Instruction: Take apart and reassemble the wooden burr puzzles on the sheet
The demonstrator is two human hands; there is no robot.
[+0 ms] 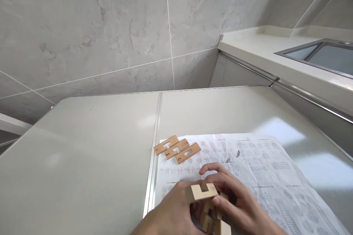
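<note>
Several notched wooden puzzle blocks [202, 192] are gathered between my two hands at the bottom of the head view. My left hand [173, 205] is closed around them from the left, its fingers mostly hidden behind the wood. From the right, my right hand [234, 198] curls over the blocks, with the thumb pressed on the pale notched one and the index finger raised a little. Just beyond my hands lie flat wooden pieces with cut-out slots, a piece marked 1 [166, 145], a piece marked 3 [176, 149] and a piece marked 2 [188, 153], partly overlapping.
A creased printed sheet [264, 161] with diagrams is spread under my hands on the pale table [96, 161]. A metal seam [151, 183] crosses the tabletop. Behind stands a grey tiled wall [110, 25]; at right, a white counter [248, 44] holds a sink [328, 57].
</note>
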